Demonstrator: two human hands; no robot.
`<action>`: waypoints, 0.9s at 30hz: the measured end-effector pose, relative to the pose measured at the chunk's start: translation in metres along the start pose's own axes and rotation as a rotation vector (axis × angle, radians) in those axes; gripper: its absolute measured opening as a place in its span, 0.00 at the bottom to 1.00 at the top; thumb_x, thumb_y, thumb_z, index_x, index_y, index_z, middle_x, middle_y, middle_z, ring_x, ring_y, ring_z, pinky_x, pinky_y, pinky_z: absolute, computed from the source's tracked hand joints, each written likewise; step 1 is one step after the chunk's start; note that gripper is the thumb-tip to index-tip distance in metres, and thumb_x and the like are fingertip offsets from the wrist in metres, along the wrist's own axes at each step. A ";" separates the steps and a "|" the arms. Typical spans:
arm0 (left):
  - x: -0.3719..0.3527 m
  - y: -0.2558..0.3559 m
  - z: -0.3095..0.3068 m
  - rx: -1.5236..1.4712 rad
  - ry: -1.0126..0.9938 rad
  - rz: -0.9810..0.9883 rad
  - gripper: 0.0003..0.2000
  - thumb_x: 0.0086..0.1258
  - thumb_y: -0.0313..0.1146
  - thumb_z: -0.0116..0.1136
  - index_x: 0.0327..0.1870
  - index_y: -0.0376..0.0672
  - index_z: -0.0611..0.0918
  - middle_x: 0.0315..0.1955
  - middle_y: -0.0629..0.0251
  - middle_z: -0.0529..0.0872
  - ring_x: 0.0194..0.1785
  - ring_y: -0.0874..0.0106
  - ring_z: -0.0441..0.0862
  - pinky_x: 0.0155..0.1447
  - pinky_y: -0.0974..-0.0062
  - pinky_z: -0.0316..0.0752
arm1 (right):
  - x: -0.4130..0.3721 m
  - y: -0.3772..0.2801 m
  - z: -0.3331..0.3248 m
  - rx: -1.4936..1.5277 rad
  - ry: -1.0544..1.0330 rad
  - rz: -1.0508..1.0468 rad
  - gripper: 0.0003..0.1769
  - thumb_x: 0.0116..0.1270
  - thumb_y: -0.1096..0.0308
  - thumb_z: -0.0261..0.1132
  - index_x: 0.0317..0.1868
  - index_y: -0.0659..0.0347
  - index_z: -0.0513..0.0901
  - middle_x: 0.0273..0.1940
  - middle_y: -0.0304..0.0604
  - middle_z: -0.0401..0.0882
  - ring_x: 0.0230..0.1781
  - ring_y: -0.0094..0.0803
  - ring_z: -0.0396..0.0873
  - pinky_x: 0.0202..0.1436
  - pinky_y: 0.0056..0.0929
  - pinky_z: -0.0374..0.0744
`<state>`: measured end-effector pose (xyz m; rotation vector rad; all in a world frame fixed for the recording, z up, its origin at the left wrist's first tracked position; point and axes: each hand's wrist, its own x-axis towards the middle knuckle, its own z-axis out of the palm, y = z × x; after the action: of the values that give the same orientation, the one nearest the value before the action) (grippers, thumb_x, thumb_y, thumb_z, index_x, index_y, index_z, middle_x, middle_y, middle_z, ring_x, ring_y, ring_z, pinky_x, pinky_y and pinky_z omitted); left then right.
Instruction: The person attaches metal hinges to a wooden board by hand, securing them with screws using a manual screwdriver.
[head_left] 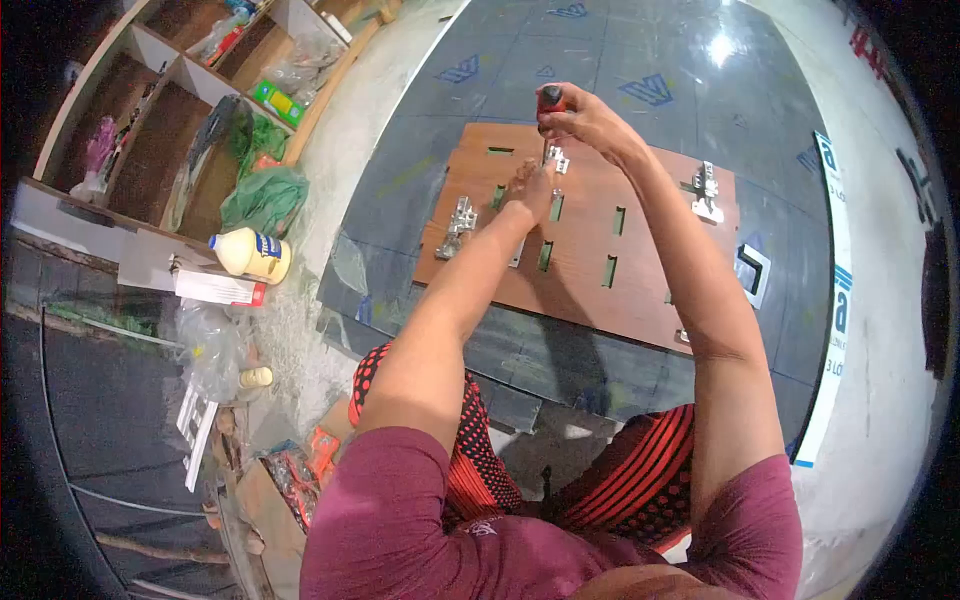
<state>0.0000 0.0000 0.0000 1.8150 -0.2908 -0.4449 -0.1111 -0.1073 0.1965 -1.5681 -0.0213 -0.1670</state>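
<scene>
My right hand point(592, 128) is closed round the red and black handle of a screwdriver point(551, 102), held upright with its shaft pointing down. The shaft meets a small metal hinge piece point(558, 160) near the far edge of a brown wooden board point(590, 240) with several slots. My left hand point(530, 188) rests on the board just left of that piece, fingers bent towards the shaft; what they hold, if anything, is too small to make out. Other metal hinges lie at the board's left point(460, 222) and upper right point(706, 190).
Beneath the board is a dark sheet-covered work surface point(400, 180). A square metal piece point(752, 275) lies to the right. On the left stand a wooden shelf point(180, 70) with bags, a cream bottle point(252, 255) and a white box point(215, 287).
</scene>
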 end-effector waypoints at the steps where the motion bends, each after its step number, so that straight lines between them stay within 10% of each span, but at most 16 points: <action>1: -0.002 0.005 -0.005 0.251 -0.098 0.097 0.17 0.67 0.48 0.44 0.43 0.44 0.75 0.39 0.55 0.76 0.45 0.58 0.74 0.50 0.61 0.66 | -0.002 -0.004 0.002 -0.074 0.064 -0.026 0.22 0.57 0.65 0.66 0.51 0.60 0.71 0.36 0.44 0.78 0.32 0.30 0.78 0.36 0.24 0.77; 6: -0.044 0.044 -0.020 0.908 -0.182 0.404 0.18 0.67 0.43 0.43 0.49 0.41 0.74 0.48 0.47 0.73 0.54 0.52 0.71 0.58 0.60 0.65 | -0.006 -0.007 0.021 -0.436 0.310 -0.042 0.22 0.56 0.63 0.67 0.47 0.65 0.71 0.32 0.49 0.77 0.29 0.32 0.78 0.31 0.27 0.76; 8: -0.056 0.049 -0.022 0.936 -0.060 0.686 0.07 0.65 0.31 0.44 0.34 0.38 0.72 0.24 0.56 0.74 0.32 0.64 0.77 0.37 0.65 0.71 | 0.001 0.010 0.025 -0.746 0.463 -0.181 0.26 0.55 0.59 0.68 0.48 0.66 0.70 0.32 0.50 0.79 0.28 0.31 0.79 0.29 0.27 0.75; 11: -0.055 0.047 -0.024 1.043 -0.029 0.738 0.08 0.67 0.33 0.42 0.35 0.37 0.72 0.24 0.58 0.74 0.32 0.66 0.76 0.37 0.66 0.71 | 0.001 0.012 0.026 -0.551 0.350 -0.114 0.27 0.54 0.54 0.68 0.45 0.65 0.72 0.30 0.49 0.79 0.26 0.35 0.79 0.30 0.29 0.75; 18: -0.034 0.046 -0.023 0.516 -0.220 0.519 0.17 0.69 0.41 0.43 0.28 0.36 0.76 0.20 0.62 0.75 0.26 0.72 0.75 0.35 0.71 0.71 | -0.009 -0.005 0.019 -0.382 0.317 -0.067 0.22 0.55 0.53 0.68 0.39 0.63 0.76 0.24 0.46 0.79 0.25 0.35 0.80 0.31 0.32 0.75; 20: -0.071 0.090 -0.031 0.096 -0.315 -0.046 0.19 0.69 0.44 0.44 0.26 0.36 0.77 0.20 0.62 0.78 0.24 0.73 0.75 0.35 0.72 0.71 | -0.013 -0.022 0.015 -0.613 0.463 -0.171 0.22 0.56 0.53 0.66 0.39 0.63 0.76 0.22 0.44 0.79 0.23 0.32 0.80 0.31 0.31 0.75; 21: -0.061 0.078 -0.034 0.082 -0.313 -0.062 0.19 0.69 0.44 0.44 0.26 0.36 0.77 0.20 0.62 0.78 0.24 0.73 0.75 0.35 0.72 0.71 | -0.015 -0.029 0.012 -0.618 0.448 -0.156 0.22 0.56 0.53 0.66 0.39 0.63 0.76 0.22 0.44 0.79 0.23 0.32 0.80 0.31 0.31 0.75; 24: -0.028 0.049 -0.045 0.738 -0.345 0.834 0.12 0.68 0.36 0.46 0.38 0.37 0.79 0.23 0.63 0.80 0.29 0.71 0.78 0.37 0.71 0.70 | -0.023 -0.057 0.005 -0.723 0.553 -0.260 0.24 0.57 0.48 0.64 0.37 0.64 0.75 0.19 0.42 0.76 0.17 0.25 0.77 0.23 0.23 0.76; 27: -0.018 0.050 -0.044 0.622 -0.477 0.474 0.11 0.68 0.31 0.44 0.44 0.40 0.79 0.26 0.60 0.81 0.31 0.68 0.78 0.37 0.69 0.71 | -0.033 -0.072 0.010 -0.792 0.546 -0.132 0.27 0.57 0.47 0.63 0.36 0.67 0.75 0.20 0.45 0.77 0.16 0.27 0.78 0.20 0.24 0.76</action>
<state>0.0053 0.0312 0.0611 2.1198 -1.2754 -0.4739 -0.1516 -0.0938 0.2636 -2.2550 0.4148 -0.7757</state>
